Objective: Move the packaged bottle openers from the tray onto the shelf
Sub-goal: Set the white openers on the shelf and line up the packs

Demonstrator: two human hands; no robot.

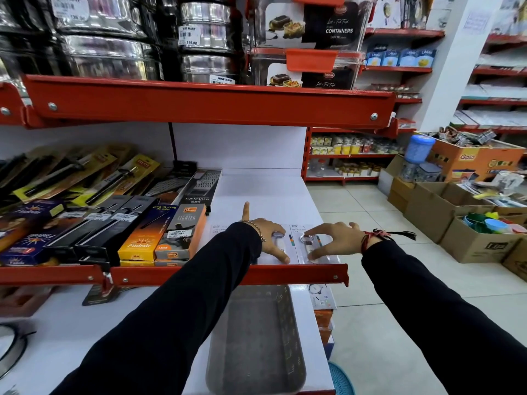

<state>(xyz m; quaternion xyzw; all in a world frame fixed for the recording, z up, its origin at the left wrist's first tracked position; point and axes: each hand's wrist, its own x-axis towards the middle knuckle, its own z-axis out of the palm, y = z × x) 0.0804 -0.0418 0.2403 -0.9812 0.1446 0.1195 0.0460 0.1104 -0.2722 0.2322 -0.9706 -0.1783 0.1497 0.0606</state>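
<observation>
So both hands are up on the white shelf with the red metal front lip (228, 273), right at its front right corner. Two flat clear-plastic packaged bottle openers on white backing cards lie side by side there, touching or nearly so. The left hand (266, 238) is spread flat on top of the left pack (281, 246), fingers splayed, one finger pointing away toward the back of the shelf, so it's pressing rather than gripping. The right hand (332, 239) is arched over the right pack (309, 245), fingertips resting on it with the thumb down near the front edge; open claw shape, not closed around anything as far as I can see. Both arms are in dark long sleeves.

The grey mesh-patterned rectangular tray (256, 340) sits on the lower white shelf below, right between the two forearms, and I can't make out any packs in it. Just left of the left hand are orange-and-grey boxed lighters (182, 232).
</observation>
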